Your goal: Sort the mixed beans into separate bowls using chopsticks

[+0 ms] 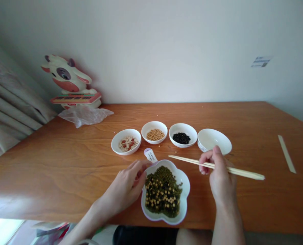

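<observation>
My left hand (128,182) grips the left rim of a white flower-shaped dish (185,197) near the table's front edge. Green beans (164,173) fill the dish, mixed with yellow beans and some dark ones. In my right hand (219,170) is a pair of chopsticks (243,172), tips pointing left above the table behind the dish, with nothing between them. Beyond stand small white bowls: one with pale and reddish seeds (128,144), one with yellow soybeans (155,134), one with black beans (181,138). A fourth bowl (214,139), just past my right hand, shows no beans inside.
A labelled tag (150,155) sticks out behind the dish. A paper chopstick sleeve (286,153) lies at the right. At the back left are a cow-shaped toy keyboard (74,83) and a crumpled plastic bag (83,115). A few loose beans dot the wooden table (64,163).
</observation>
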The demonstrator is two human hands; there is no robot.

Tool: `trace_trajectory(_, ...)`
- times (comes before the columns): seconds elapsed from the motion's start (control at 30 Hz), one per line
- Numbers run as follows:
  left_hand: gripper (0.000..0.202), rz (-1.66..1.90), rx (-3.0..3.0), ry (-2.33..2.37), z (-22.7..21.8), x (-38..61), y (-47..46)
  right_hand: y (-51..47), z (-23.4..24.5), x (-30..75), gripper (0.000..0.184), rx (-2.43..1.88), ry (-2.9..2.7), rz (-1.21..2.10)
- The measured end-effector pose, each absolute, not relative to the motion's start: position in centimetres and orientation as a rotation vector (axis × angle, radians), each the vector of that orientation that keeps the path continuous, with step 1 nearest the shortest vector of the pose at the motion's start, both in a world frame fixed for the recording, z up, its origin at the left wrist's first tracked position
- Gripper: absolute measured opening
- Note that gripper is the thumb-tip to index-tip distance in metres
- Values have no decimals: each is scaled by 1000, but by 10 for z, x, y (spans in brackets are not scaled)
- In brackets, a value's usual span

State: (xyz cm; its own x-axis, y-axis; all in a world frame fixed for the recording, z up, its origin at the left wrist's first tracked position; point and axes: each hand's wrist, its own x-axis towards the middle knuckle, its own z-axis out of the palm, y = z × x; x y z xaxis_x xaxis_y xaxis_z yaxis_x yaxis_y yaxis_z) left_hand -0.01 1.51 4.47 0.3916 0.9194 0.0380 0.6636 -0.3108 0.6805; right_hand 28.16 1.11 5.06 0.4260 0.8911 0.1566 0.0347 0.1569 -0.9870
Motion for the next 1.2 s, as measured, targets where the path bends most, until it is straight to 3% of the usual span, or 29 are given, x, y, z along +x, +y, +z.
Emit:
trace_trajectory(0.3,36,636,1997,1523,43,-20,16,16,49,284,65,-1177,-1015,777)
trace_trajectory(0.5,35,426,1951,1557,40,-37,-22,19,52,283,62,-1056,-993,793)
trace_trajectory(0.7,30,459,2031,1480,45,-24,23,20,53,282,62,-1046,-1006,801)
trace_trajectory(0.87,41,584,1927,1460,44,-17,55,19,53,283,61,-1065,-998,778)
trace_trajectory(1.2,39,454,1861,1450,38,-39,-19,17,56,280,59,-1089,-952,774)
